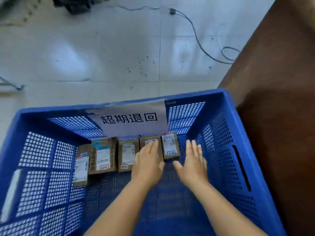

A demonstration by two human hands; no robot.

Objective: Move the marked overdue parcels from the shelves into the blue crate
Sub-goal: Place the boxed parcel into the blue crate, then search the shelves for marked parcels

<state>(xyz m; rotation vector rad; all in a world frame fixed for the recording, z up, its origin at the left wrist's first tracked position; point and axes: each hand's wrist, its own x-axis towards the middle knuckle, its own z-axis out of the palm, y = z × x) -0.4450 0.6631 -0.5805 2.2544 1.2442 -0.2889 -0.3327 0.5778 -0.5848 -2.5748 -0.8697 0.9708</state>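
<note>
Placement stage of the sorting task, seen from the head camera. Both hands reach down into the blue crate, which fills the lower half of the frame. A row of five brown parcels lies along the crate floor against the far wall, below a white paper sign taped to the rim.

From left to right in the frame these are: a narrow parcel tilted against the left wall, a larger parcel, a middle parcel, a fourth parcel largely covered by the left hand, and a right-end parcel. Small marked stickers show on at least three of them; on the others they are hidden or too blurred to tell.

The left hand lies flat on the fourth parcel, fingers straight and together, thumb out to the side. The right hand is spread flat just right of the row, fingers straight and slightly apart, gripping nothing; whether it touches the crate floor cannot be told.

Judgement: a parcel is being settled into the row rather than picked up. The next move probably calls for lifting both hands clear of the crate and returning to the shelves, which are out of view, to find further marked parcels. Free floor remains at the near side and right of the crate.

A brown surface stands at the right edge, a cable crosses the pale floor at upper right.
</note>
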